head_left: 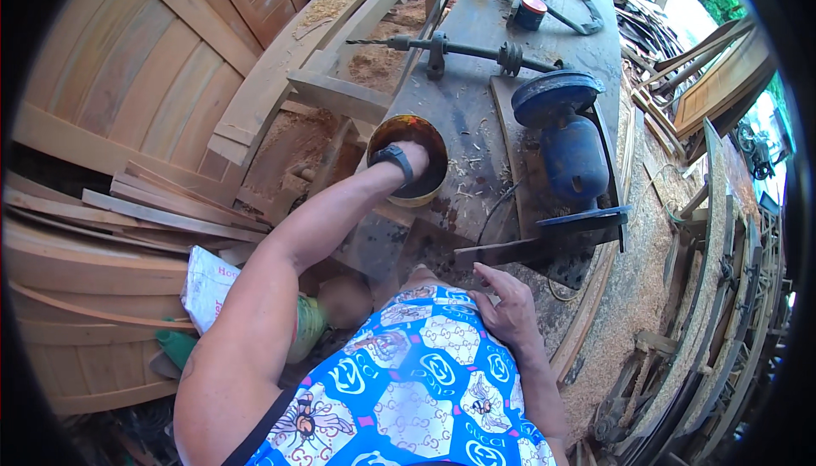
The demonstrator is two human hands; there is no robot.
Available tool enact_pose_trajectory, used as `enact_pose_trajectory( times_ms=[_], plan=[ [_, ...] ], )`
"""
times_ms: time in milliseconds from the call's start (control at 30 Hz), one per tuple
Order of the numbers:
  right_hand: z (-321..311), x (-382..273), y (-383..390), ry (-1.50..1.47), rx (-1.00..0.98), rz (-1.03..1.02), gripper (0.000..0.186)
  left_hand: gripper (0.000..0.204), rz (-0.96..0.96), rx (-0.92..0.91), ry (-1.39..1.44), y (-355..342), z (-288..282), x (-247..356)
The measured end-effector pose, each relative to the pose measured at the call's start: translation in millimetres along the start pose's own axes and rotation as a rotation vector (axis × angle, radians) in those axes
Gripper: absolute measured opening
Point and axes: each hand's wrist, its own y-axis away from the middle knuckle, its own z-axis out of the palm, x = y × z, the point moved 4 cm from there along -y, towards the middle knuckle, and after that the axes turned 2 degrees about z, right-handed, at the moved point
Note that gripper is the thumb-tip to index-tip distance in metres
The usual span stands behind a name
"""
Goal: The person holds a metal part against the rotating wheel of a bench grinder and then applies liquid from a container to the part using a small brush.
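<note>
My left hand (414, 158), with a dark watch (393, 158) on its wrist, reaches down into a round yellowish can (414, 200) with a stained rim. Its fingers are hidden inside, and so is whatever lies at the bottom. The can stands at the near left side of the dark workbench (463, 7). My right hand (508, 303) hangs low beside my blue and white patterned clothing, fingers loosely apart with nothing in them. Just beyond it is the end of a dark board (501, 251) under the blue motor (574, 160).
A shaft with a drill bit (378, 42) lies mounted across the bench, linked toward a large pulley wheel (557, 96). A small red-topped tin (530, 12) sits farther back. Wooden door panels (127, 58) lean at left; sawdust (650, 270) covers the floor at right.
</note>
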Motion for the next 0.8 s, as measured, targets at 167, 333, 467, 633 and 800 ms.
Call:
enact_pose_trajectory(
  times_ms=[167,333,467,633,800],
  plan=[
    [-5,10,11,-0.002,0.051,0.031,0.048,0.024,0.015,0.197,0.017,33,-45,14],
    [-9,9,12,-0.007,0.053,0.062,0.047,0.029,0.035,0.447,0.076,82,-103,21],
    [-7,7,7,0.008,0.053,-0.010,0.048,0.035,0.066,0.681,0.100,118,-148,30],
    [-4,-2,2,0.021,0.030,-0.064,0.049,0.039,0.250,0.959,0.144,138,-158,45],
    [-2,-3,2,0.034,0.016,-0.080,0.050,0.044,0.357,1.111,0.185,132,-126,35]
  ],
)
